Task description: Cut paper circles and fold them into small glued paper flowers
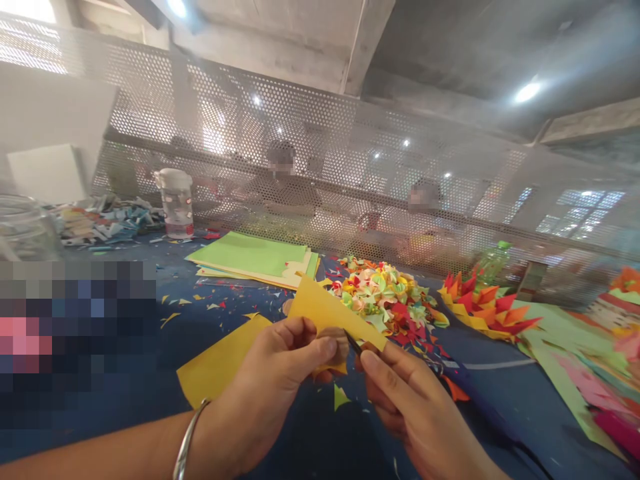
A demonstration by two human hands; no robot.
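My left hand pinches a folded yellow paper piece between thumb and fingers, just above the dark blue table. My right hand is closed around a thin dark blade-like tool whose tip meets the paper's lower edge; what the tool is I cannot make out for sure. A metal bangle circles my left wrist. A larger yellow sheet lies flat under my left hand.
Green and yellow sheets are stacked farther back. A heap of small folded paper flowers and red-orange folded pieces lie to the right. A clear bottle stands back left. Two people sit behind a perforated metal screen. Paper scraps litter the table.
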